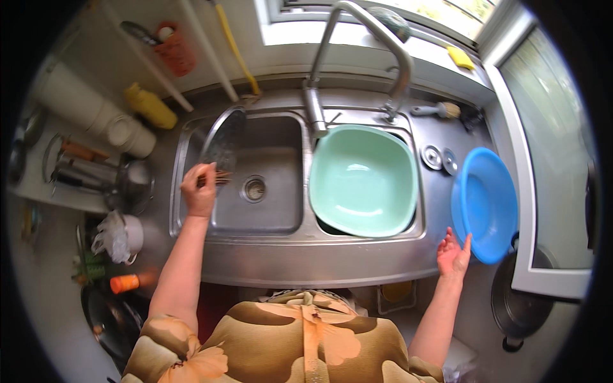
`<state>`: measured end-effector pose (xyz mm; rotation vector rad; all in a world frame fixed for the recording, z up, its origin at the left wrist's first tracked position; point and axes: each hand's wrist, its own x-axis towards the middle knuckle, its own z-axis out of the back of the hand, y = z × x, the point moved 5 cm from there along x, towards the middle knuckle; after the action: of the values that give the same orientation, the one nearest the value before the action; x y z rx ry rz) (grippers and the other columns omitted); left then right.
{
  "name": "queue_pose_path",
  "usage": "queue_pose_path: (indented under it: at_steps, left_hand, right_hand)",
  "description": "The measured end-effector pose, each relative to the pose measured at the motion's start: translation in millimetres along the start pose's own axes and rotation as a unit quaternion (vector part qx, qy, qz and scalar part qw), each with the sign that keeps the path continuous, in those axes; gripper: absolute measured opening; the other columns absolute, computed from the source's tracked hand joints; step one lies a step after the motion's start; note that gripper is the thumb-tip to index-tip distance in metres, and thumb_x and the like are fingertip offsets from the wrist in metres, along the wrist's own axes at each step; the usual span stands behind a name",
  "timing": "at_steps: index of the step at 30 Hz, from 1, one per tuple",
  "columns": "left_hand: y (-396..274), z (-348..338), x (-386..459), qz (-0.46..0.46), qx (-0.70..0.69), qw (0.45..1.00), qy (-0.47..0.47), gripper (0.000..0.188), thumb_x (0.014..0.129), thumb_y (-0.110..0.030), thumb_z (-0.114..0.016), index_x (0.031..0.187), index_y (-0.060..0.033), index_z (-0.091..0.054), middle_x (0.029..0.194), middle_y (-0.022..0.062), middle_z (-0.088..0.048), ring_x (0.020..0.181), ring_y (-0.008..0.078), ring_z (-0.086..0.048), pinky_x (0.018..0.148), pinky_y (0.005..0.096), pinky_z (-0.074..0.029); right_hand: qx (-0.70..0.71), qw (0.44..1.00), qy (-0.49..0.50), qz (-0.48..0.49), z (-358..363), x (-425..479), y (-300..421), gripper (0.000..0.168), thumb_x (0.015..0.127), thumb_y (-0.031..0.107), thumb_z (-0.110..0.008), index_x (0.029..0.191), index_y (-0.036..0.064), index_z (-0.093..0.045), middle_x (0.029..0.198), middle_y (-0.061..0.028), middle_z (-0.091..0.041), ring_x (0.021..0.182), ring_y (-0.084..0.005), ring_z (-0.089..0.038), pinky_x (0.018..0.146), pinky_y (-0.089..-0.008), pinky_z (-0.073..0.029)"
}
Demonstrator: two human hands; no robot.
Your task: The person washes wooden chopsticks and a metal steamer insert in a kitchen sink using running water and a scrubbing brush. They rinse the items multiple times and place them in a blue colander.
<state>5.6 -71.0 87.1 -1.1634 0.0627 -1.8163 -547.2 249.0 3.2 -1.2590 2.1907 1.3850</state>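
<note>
My left hand (200, 187) is closed around a bundle of thin brown sticks (222, 178), which look like chopsticks, above the left sink bowl (268, 201). Just beyond it, a rounded dark sheet with a pale rim (225, 136), perhaps a pot lid, leans in that bowl; its lower end is partly hidden by the hand. My right hand (454, 253) is palm up with fingers apart, holding nothing. It is right beside a blue plastic basin (488, 206), tilted up on the counter; whether they touch, I cannot tell. A mint-green basin (364, 182) sits in the right sink bowl.
A tall faucet (316, 110) arches behind the bowls. Two metal sink strainers (432, 157) and a brush (436, 110) lie at the right. An open window sash (522, 215) juts in on the right. Utensils and a yellow bottle (151, 107) line the left.
</note>
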Motion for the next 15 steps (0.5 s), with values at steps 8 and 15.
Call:
queue_pose_path:
  at_steps: [8, 15]
  left_hand:
    - [-24, 9, 7, 0.051, 0.002, 0.998, -0.037, 0.022, 0.091, -0.013, -0.059, 0.074, -0.0003, -0.054, 0.063, 0.0075, -0.055, 0.056, 0.0176, -0.053, 0.055, 0.0296, -0.043]
    - [-26, 18, -9, 0.073, 0.014, 0.996, -0.041, 0.016, 0.088, -0.011, -0.062, 0.076, -0.0021, -0.056, 0.066, 0.0114, -0.057, 0.058, 0.0288, -0.056, 0.056, 0.0343, -0.045]
  right_hand:
    - [-0.518, 0.853, -0.031, 0.057, -43, 1, -25, 0.043, 0.086, 0.039, -0.062, 0.113, 0.005, -0.058, 0.101, -0.0083, -0.064, 0.072, -0.0151, -0.061, 0.056, -0.0275, -0.049]
    - [-0.721, 0.683, 0.001, 0.117, -94, 9, -70, 0.049, 0.081, 0.033, -0.065, 0.115, -0.002, -0.058, 0.096, -0.0161, -0.068, 0.068, -0.0217, -0.068, 0.072, -0.0347, -0.051]
